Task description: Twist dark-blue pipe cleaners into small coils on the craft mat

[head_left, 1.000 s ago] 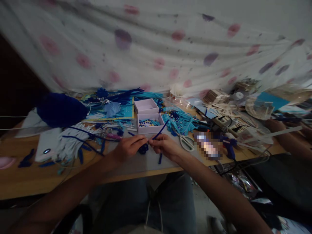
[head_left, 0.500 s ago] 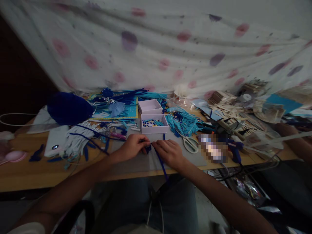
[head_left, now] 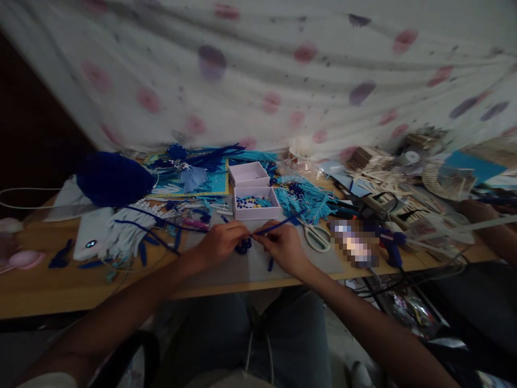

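Above a grey mat (head_left: 226, 272), my left hand (head_left: 226, 242) pinches a dark blue curled piece (head_left: 243, 247) that hangs below its fingertips. The fingers of my right hand (head_left: 283, 245) are closed on a blue fuzzy stem (head_left: 278, 223), which points up and right past the knuckles. My fingertips nearly meet. Another short blue strip end shows below my right hand. Just behind my hands stands a white box (head_left: 257, 213) of beads, and scissors (head_left: 317, 238) with pale handles lie right of my right hand.
Blue stems and a blue plush (head_left: 114, 179) lie left, beside a white device (head_left: 92, 234). Turquoise pieces (head_left: 307, 199), a glue gun (head_left: 391, 245) and wooden sticks (head_left: 379, 183) are at right. Another person's arm (head_left: 484, 223) reaches in at far right.
The blue stem by my right hand has swung from pointing down toward my lap to pointing up and right. More of the curled blue piece now shows under my left fingers.
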Demonstrator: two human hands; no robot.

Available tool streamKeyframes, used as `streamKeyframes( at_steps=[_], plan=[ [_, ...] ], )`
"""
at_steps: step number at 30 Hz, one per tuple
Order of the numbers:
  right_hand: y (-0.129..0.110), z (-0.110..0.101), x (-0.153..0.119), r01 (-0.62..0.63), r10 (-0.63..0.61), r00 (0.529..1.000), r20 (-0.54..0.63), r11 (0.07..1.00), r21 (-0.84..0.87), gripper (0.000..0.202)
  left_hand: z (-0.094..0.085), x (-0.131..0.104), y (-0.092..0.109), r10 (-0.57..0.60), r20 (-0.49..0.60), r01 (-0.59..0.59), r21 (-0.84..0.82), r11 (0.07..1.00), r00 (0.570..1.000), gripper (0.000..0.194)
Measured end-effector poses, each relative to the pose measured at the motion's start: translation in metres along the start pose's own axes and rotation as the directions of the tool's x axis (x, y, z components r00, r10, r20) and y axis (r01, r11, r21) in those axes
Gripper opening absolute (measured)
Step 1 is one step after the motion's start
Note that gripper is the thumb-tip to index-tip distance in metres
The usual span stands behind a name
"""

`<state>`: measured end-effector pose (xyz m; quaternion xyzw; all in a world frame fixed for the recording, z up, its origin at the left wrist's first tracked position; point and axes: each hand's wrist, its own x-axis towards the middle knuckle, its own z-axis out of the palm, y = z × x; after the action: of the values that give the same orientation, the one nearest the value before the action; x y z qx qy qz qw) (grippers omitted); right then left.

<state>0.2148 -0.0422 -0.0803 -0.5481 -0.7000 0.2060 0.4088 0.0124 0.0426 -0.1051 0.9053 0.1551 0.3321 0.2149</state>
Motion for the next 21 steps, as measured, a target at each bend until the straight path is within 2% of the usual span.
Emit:
streamKeyframes(
  at_steps=[1,2,3,4,5,6,7,8,9,10,11,12,13,14,16,18,19,20,21],
  plan=[
    [0.002,-0.003,-0.002,0.207,-0.206,0.978,0.026,0.962,-0.177,0.024,-0.002,0.003,0.003,-0.109,0.048,0.113,-0.104,0.988,0.993,0.025],
    [0.005,-0.006,-0.004,0.402,-0.392,0.915,0.1,0.858,-0.318,0.024,-0.004,0.005,0.007,-0.216,0.12,0.237,-0.204,0.95,0.969,0.022],
    [0.007,-0.009,-0.006,0.56,-0.529,0.825,0.198,0.722,-0.407,0.025,-0.005,0.007,0.009,-0.306,0.212,0.358,-0.285,0.889,0.928,0.02],
    [0.009,-0.011,-0.009,0.668,-0.61,0.738,0.288,0.596,-0.446,0.025,-0.006,0.009,0.011,-0.37,0.309,0.464,-0.335,0.82,0.876,0.018],
    [0.011,-0.011,-0.011,0.722,-0.648,0.682,0.34,0.521,-0.456,0.025,-0.007,0.01,0.013,-0.405,0.396,0.544,-0.355,0.761,0.824,0.017],
    [0.012,-0.011,-0.013,0.727,-0.653,0.676,0.341,0.515,-0.455,0.025,-0.007,0.01,0.013,-0.418,0.45,0.587,-0.354,0.728,0.789,0.017],
    [0.012,-0.008,-0.015,0.682,-0.627,0.722,0.291,0.579,-0.446,0.025,-0.007,0.01,0.013,-0.419,0.453,0.588,-0.346,0.731,0.787,0.017],
    [0.012,-0.005,-0.016,0.587,-0.56,0.804,0.2,0.696,-0.413,0.026,-0.006,0.009,0.013,-0.407,0.399,0.543,-0.331,0.772,0.822,0.018],
    [0.01,0.0,-0.015,0.44,-0.44,0.894,0.082,0.832,-0.339,0.025,-0.006,0.008,0.012,-0.371,0.297,0.454,-0.297,0.84,0.88,0.019],
    [0.007,0.004,-0.014,0.255,-0.267,0.963,-0.029,0.943,-0.214,0.025,-0.005,0.006,0.01,-0.294,0.165,0.326,-0.232,0.916,0.942,0.02],
    [0.003,0.008,-0.013,0.061,-0.066,0.993,-0.098,0.997,-0.05,0.025,-0.004,0.004,0.008,-0.173,0.036,0.176,-0.128,0.976,0.984,0.021],
    [-0.001,0.01,-0.01,-0.115,0.129,0.986,-0.11,0.986,0.122,0.027,-0.003,0.002,0.006,-0.026,-0.065,0.027,0.005,1.0,0.998,0.022],
    [-0.005,0.012,-0.008,-0.259,0.289,0.955,-0.073,0.926,0.276,0.031,-0.002,-0.001,0.004,0.117,-0.117,-0.1,0.141,0.985,0.986,0.023],
    [-0.009,0.013,-0.006,-0.367,0.402,0.915,-0.005,0.841,0.398,0.034,-0.002,-0.003,0.002,0.232,-0.126,-0.194,0.257,0.947,0.965,0.024],
    [-0.014,0.013,-0.002,-0.495,0.508,0.849,0.144,0.672,0.55,0.039,-0.002,-0.007,-0.001,0.347,-0.092,-0.286,0.396,0.872,0.933,0.026],
    [-0.014,0.013,-0.001,-0.55,0.535,0.814,0.226,0.583,0.598,0.042,-0.002,-0.008,-0.001,0.338,-0.06,-0.283,0.42,0.862,0.939,0.028],
    [-0.013,0.013,-0.001,-0.552,0.527,0.817,0.235,0.595,0.585,0.042,-0.001,-0.007,0.0,0.304,-0.045,-0.264,0.384,0.885,0.952,0.029],
    [-0.011,0.012,-0.002,-0.525,0.499,0.841,0.211,0.653,0.546,0.041,-0.002,-0.005,0.002,0.252,-0.031,-0.229,0.32,0.919,0.967,0.031],
    [-0.007,0.011,-0.003,-0.456,0.441,0.885,0.151,0.752,0.475,0.038,-0.002,-0.002,0.005,0.184,-0.017,-0.175,0.231,0.957,0.983,0.031]
  ],
)
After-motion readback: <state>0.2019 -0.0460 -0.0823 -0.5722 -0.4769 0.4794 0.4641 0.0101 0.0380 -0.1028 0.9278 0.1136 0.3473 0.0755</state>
